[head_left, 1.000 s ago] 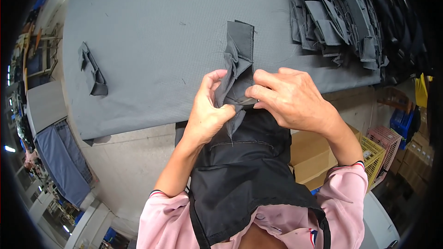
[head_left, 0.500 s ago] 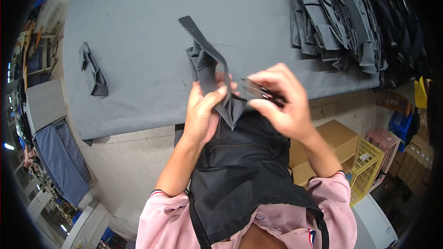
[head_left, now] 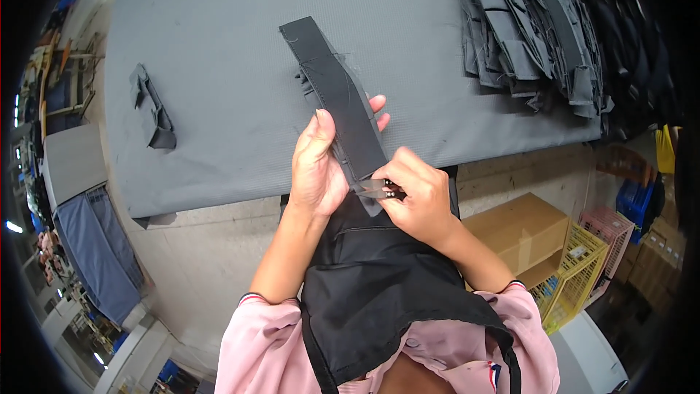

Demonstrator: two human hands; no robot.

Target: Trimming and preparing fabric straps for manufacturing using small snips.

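My left hand (head_left: 317, 164) is closed round a dark grey sewn fabric piece (head_left: 332, 91), its thumb on the near side and its fingertips showing past the right edge. The piece is long and flat-faced, tilted with its far end up and to the left; loose threads stick out along its right edge. In my right hand (head_left: 419, 193) is a pair of thread snips (head_left: 377, 190), gripped between thumb and fingers. Their blades point left and meet the lower end of the fabric piece. Whether a thread lies between the blades is too small to tell.
A grey cloth-covered table (head_left: 240, 138) stretches ahead. One small folded fabric piece (head_left: 154, 113) lies at its left. Stacked fabric pieces (head_left: 521, 36) sit at the far right, beside black straps (head_left: 627, 51). Below on the right stand a cardboard box (head_left: 521, 230) and a yellow crate (head_left: 580, 255).
The fabric piece has been turned so its broad flat face shows. My right hand has moved left and down, bringing the snips' blades to its lower end.
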